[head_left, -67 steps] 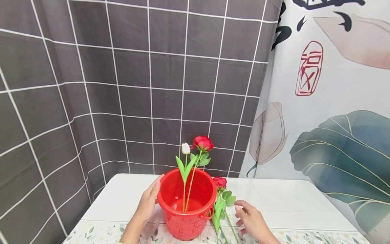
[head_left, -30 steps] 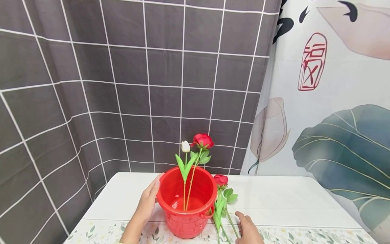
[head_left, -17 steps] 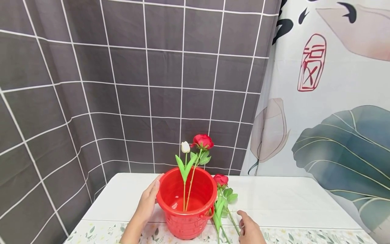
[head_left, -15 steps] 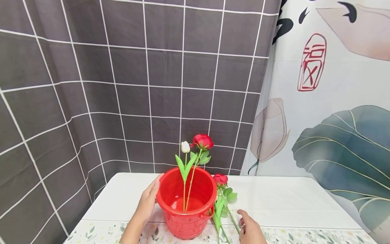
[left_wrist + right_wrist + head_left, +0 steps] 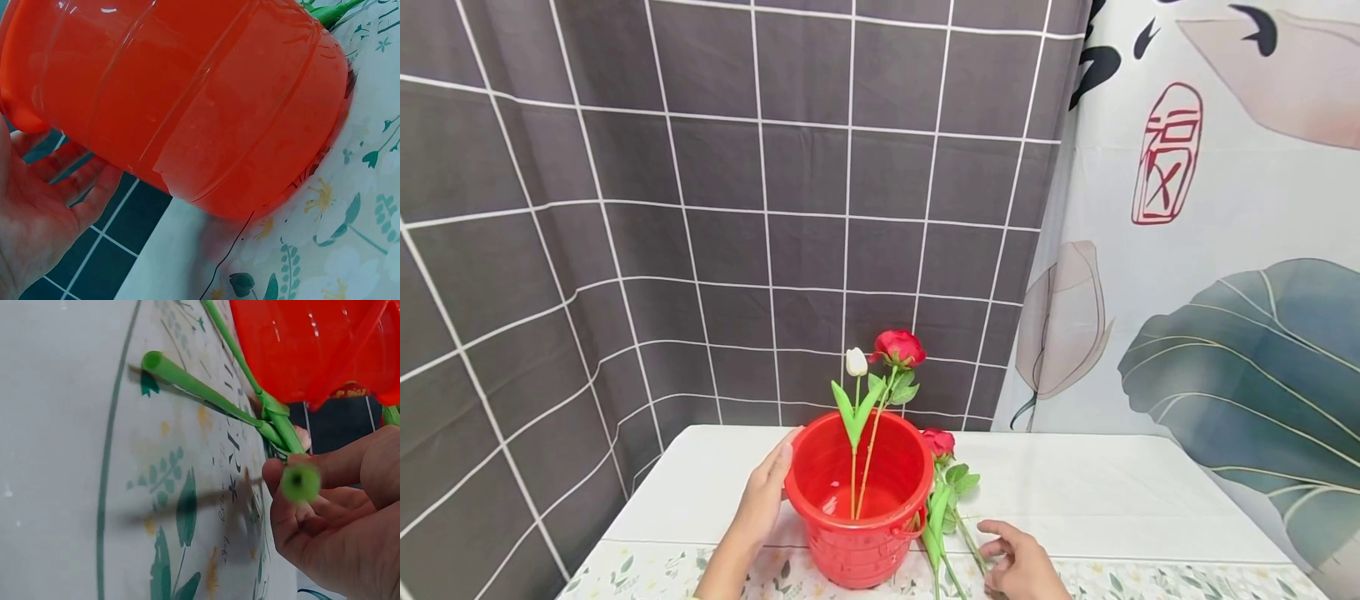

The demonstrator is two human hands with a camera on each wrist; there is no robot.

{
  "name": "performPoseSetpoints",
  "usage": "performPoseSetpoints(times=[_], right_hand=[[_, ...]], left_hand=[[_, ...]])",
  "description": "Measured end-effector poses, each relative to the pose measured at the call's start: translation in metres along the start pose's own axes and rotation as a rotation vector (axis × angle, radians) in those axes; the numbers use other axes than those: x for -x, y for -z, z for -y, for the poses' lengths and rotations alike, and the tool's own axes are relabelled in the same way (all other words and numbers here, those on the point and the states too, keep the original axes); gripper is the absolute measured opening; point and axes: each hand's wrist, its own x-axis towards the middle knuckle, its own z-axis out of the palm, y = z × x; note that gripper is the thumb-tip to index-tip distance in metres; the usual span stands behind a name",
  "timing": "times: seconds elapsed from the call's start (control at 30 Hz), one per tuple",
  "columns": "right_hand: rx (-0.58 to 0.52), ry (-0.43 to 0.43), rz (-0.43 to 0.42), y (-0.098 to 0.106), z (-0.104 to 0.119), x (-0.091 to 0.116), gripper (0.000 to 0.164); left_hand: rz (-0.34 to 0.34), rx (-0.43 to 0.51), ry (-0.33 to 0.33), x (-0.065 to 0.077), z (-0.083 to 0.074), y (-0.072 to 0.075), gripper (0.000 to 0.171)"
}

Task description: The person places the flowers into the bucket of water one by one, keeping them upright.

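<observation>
A red bucket [image 5: 859, 550] stands on the table with a white tulip [image 5: 856, 362] and a red rose [image 5: 898, 347] upright inside. My left hand [image 5: 763, 496] rests against the bucket's left side at the rim, its fingers fairly straight along the outer wall in the left wrist view. To the right of the bucket lie a second red rose [image 5: 938, 442] and a green-leaved stem [image 5: 936, 521]; any bloom on that stem is hidden. My right hand [image 5: 1018, 567] pinches the second rose's stem near its lower end. The cut stem end [image 5: 300, 482] pokes out between thumb and fingers in the right wrist view.
The white table [image 5: 1075, 492] has a flower-printed strip [image 5: 1120, 579] along its near edge. Behind it hang a dark grey checked curtain [image 5: 805, 250] and a white printed curtain [image 5: 1112, 333]. The bucket's handle [image 5: 910, 527] hangs on its right side.
My right hand first reaches down and in beside the stems, then takes hold of the rose's stem. The lying rose has shifted slightly left. My left hand and the bucket stay put.
</observation>
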Motion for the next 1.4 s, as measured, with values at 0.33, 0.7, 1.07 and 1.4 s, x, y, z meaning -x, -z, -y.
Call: performPoseSetpoints(times=[0.33, 0.7, 1.07, 1.4], right_hand=[[-0.144, 0.039, 0.126, 0.004, -0.009, 0.001, 0.058], [-0.285, 0.019, 0.168, 0.008, -0.011, 0.0, 0.062], [-0.28, -0.017, -0.004, 0.01, 0.0, 0.002, 0.058], [-0.292, 0.029, -0.133, 0.011, 0.009, 0.002, 0.06]], left_hand=[[0.001, 0.004, -0.002, 0.0, 0.001, 0.0, 0.048], [0.001, 0.002, 0.002, 0.0, -0.001, 0.0, 0.049], [-0.004, -0.007, -0.003, 0.001, -0.001, 0.0, 0.048], [-0.004, -0.004, 0.002, 0.001, -0.002, 0.0, 0.049]])
